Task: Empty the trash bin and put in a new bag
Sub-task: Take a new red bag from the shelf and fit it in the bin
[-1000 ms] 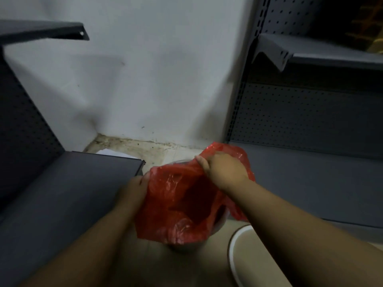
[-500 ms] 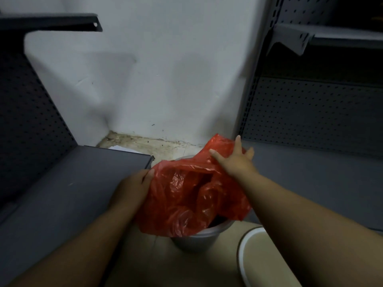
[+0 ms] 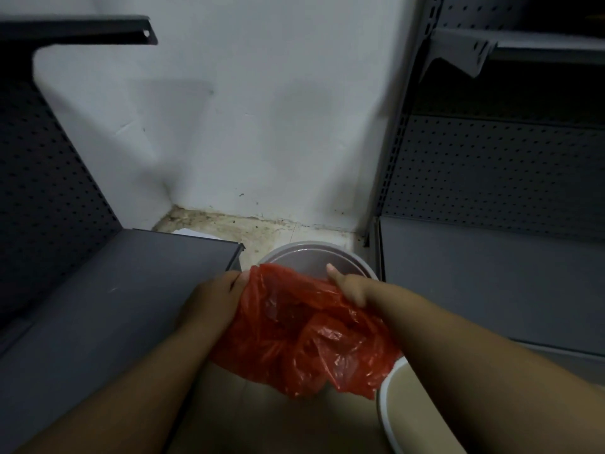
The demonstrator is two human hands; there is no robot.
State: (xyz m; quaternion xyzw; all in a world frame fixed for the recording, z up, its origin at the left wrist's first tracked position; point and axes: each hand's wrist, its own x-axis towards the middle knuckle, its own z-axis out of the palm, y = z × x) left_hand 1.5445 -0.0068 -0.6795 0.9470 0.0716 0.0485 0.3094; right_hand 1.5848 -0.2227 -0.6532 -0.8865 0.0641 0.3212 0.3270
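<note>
1. Worn on the head, looking forward and steeply down into a corner between a white wall (image 3: 262,109) and grey shelving (image 3: 491,273).
2. Close over both forearms, which enter from the bottom edge.
3. Wide-angle, bending the shelf edges at the frame's sides.
4. Single view only, sharing nothing with another.
</note>
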